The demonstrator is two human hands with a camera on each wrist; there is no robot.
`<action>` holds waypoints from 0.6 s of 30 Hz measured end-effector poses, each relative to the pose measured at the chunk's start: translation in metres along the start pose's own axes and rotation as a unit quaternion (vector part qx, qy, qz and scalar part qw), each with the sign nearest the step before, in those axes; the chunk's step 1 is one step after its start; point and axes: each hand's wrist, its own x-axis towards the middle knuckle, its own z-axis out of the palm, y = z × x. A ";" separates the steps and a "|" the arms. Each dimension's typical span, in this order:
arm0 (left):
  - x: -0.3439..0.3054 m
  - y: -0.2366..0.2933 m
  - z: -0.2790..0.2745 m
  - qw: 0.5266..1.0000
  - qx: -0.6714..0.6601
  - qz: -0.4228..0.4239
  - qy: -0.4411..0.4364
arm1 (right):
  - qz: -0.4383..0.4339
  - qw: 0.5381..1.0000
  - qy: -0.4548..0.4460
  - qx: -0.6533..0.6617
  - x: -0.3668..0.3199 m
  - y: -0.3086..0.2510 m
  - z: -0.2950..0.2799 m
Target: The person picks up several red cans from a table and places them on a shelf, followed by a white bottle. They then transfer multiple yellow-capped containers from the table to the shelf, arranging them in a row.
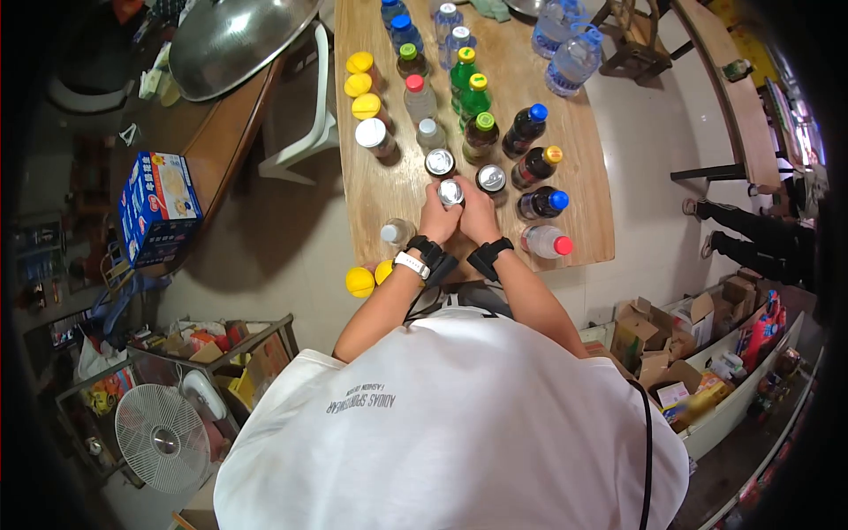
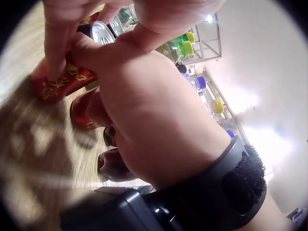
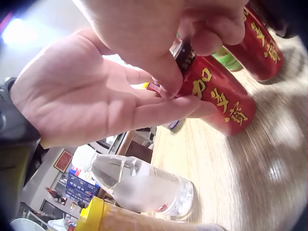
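Observation:
A red drink can with yellow characters [image 3: 228, 103] stands on the wooden table between my two hands, its silver top [image 1: 450, 191] facing up. My left hand [image 1: 435, 217] grips its left side, with long fingers [image 3: 159, 110] laid along the can. From the other side my right hand [image 1: 480, 217] holds it, thumb and fingers close under the rim. Just beyond stands a second can [image 1: 439, 162], and a third can [image 1: 491, 179] is to the right. A clear bottle with a white cap [image 1: 397, 232] is left of my left hand.
Dark bottles [image 1: 533, 166] line the table's right side, with a red-capped clear bottle [image 1: 548, 241] at the near right. Yellow-lidded containers [image 1: 365, 108] stand along the left, others [image 1: 360, 282] at the near left corner. Green bottles [image 1: 473, 99] and large water bottles [image 1: 572, 60] are farther back.

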 end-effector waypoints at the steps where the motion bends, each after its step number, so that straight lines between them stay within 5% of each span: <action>1: 0.000 0.002 -0.002 1.000 0.004 0.011 -0.002 | 0.004 1.000 -0.008 -0.009 0.001 0.003 0.000; 5: -0.011 0.000 -0.009 0.991 0.077 0.105 -0.021 | -0.009 0.999 0.013 0.042 -0.014 0.002 -0.011; 10: -0.070 0.034 -0.030 0.986 0.067 0.110 -0.103 | -0.010 0.998 -0.011 0.063 -0.055 -0.039 -0.063; 11: -0.081 0.035 -0.035 0.978 0.074 0.159 -0.108 | -0.065 0.996 0.012 0.055 -0.062 -0.037 -0.067; 14: -0.128 0.064 -0.048 0.962 0.071 0.241 -0.106 | 0.044 0.997 -0.047 0.050 -0.087 -0.056 -0.102; 18: -0.166 0.083 -0.039 0.955 -0.009 0.264 -0.136 | 0.003 0.989 0.002 0.146 -0.118 -0.062 -0.125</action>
